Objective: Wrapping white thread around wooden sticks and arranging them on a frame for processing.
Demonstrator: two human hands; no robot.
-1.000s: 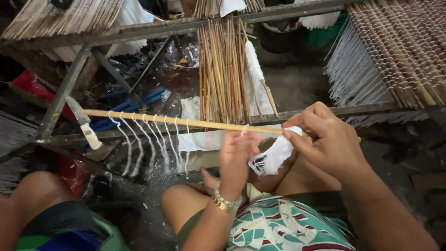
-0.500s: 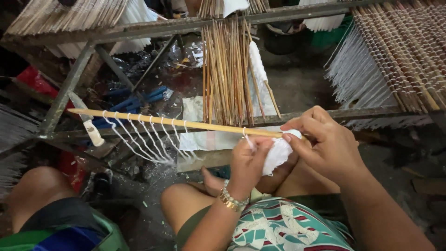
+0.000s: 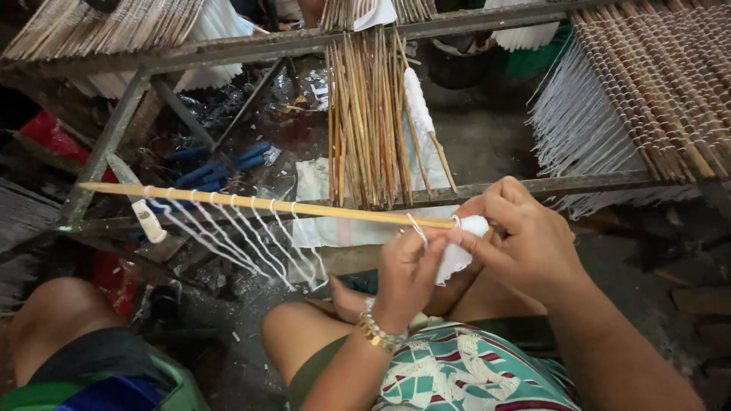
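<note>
Between both hands, white bundle (image 3: 461,255) mostly hidden, stick (image 3: 266,204) end covered

Right hand (image 3: 525,240) hides the stick's (image 3: 266,204) near end.

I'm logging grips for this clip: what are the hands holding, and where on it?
Both hands, left and right, pinch the near end of a long bamboo stick, where white strips bunch up.
</note>
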